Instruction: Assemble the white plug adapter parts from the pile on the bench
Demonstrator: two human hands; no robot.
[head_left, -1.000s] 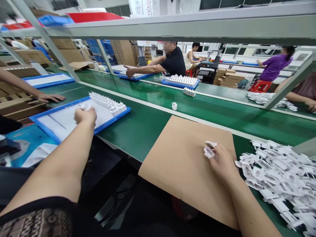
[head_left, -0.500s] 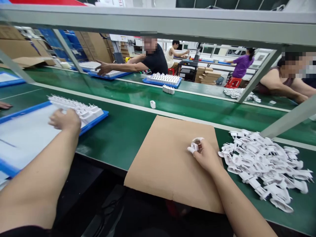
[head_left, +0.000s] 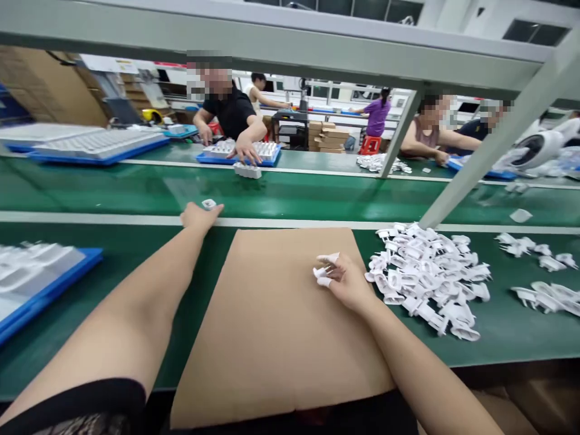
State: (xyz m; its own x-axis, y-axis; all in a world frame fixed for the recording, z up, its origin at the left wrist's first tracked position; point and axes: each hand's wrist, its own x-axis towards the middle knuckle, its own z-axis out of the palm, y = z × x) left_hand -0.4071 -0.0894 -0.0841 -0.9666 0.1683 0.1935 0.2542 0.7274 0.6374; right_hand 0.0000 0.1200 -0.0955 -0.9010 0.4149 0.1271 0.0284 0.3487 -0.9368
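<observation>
One flat brown card point(head_left: 272, 338) lies on the smooth green worktop point(head_left: 502, 326). Over it, the right hand point(head_left: 351, 281) pinches one small white plug point(head_left: 321, 272). Many hard white bits point(head_left: 426, 275) sit heaped beside. Farther, the left hand's point(head_left: 199, 216) fingers spread around one white block point(head_left: 209, 204); I can't tell if they touch. In the room beyond, one person point(head_left: 231, 112) leans over one blue tray point(head_left: 273, 158).

Seen from my distant post, a smooth, matt cardboard sheet point(head_left: 272, 338) lies over a green tabletop point(head_left: 521, 347) with a soft sheen, beside smooth white plastic pieces point(head_left: 421, 266). I also view a blue plastic tray point(head_left: 54, 295), a smooth painted beam point(head_left: 290, 45) and a black cloth sleeve point(head_left: 84, 399) with lacy texture.
</observation>
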